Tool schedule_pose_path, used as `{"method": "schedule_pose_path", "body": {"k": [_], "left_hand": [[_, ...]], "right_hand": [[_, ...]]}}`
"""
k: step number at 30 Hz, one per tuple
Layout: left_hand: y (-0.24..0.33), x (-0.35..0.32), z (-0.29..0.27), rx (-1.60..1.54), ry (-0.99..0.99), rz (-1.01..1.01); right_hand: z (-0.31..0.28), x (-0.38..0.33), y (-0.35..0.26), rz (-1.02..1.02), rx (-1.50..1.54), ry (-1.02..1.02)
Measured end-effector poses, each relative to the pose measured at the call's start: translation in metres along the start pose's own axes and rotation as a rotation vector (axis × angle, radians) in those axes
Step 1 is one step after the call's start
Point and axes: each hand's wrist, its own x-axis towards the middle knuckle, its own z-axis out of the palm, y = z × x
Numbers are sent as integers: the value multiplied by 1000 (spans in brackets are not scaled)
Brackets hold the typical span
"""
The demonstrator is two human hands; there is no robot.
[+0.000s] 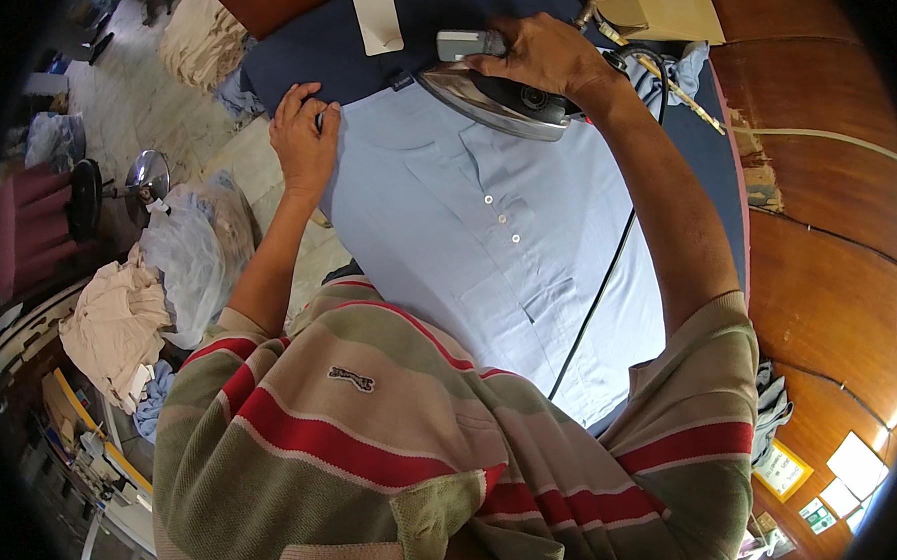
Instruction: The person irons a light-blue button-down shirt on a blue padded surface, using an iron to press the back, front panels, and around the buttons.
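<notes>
A light blue shirt [441,215] with a short row of white buttons lies spread over the dark blue cover of an ironing surface [308,49]. My right hand [553,56] is wrapped round the handle of a clothes iron [491,107]. The iron, with a dark body and shiny metal base, is over the shirt's far end near a small dark label; whether its base presses fully on the cloth I cannot tell. At the shirt's left edge rests my left hand [305,139], its fingers bent and apart, with no object visible in them.
A black cord [598,297] runs across the shirt. A white card [377,19] lies on the dark cover, and a cardboard box [665,14] stands beyond. Beige cloth [116,326] and a plastic bag [194,254] are at the left. Wooden panelling [813,176] borders the right.
</notes>
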Motion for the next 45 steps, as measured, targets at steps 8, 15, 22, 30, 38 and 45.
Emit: {"method": "schedule_pose_path", "body": {"k": [8,15,22,30,38,45], "left_hand": [[3,-1,-3,46,-33,-13],[17,-3,-7,160,-19,-35],[59,-7,-5,102,-84,250],[114,-7,40,71,-289,364],[103,79,91,212,-189,441],[113,112,97,102,-695,335]], "right_hand": [[-6,-20,28,32,81,58],[4,-82,50,254,168,72],[6,-105,14,264,150,-21],[4,-114,18,297,203,8],[4,-147,14,480,279,-3],[14,-175,33,630,340,133]]}}
